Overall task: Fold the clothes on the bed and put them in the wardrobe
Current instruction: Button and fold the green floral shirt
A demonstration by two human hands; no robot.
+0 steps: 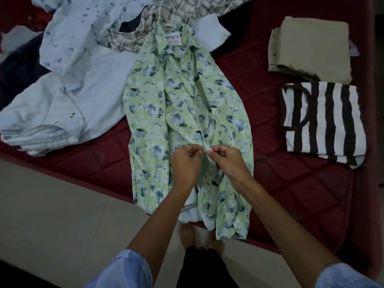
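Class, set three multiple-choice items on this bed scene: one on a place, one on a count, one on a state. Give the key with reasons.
1. Where does the folded striped top lie?
A. to the right of the green floral shirt
B. on the floor
C. under the checked shirt

2. How many folded garments lie at the right of the bed?
A. one
B. two
C. four

3. What are the hands doing?
A. resting flat on the bed
B. lifting the striped top
C. pinching the floral shirt's front edges

Key: 1 A, it lies beside the shirt. 2 B, the striped top and the beige garment. 3 C, left hand and right hand pinch the front edges.
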